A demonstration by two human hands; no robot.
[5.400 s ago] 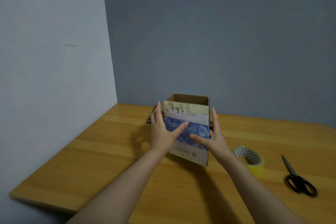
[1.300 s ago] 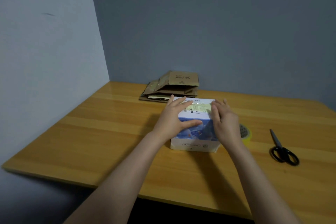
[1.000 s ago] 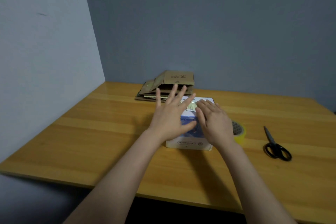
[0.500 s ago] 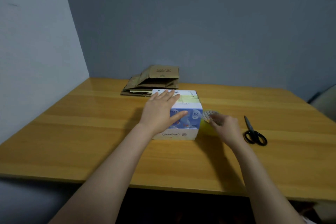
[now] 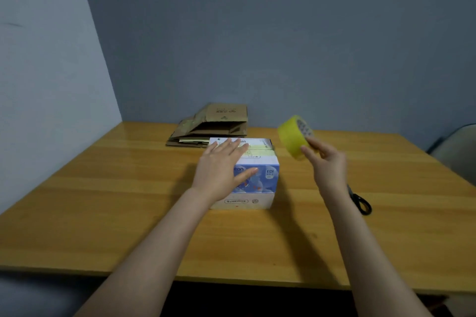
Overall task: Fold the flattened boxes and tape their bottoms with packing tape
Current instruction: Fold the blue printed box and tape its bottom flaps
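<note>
Yellow tape [image 5: 292, 136] in right grip [image 5: 326, 163], just right of box [image 5: 265, 183]

A folded blue-white box [image 5: 262, 180] stands before stacked flattened boxes [image 5: 219, 121], yellow tape roll [image 5: 292, 136] aloft.

A wooden table [image 5: 128, 201] bears a box [image 5: 260, 180], flattened cardboard [image 5: 219, 123] and scissors [image 5: 360, 202].
</note>
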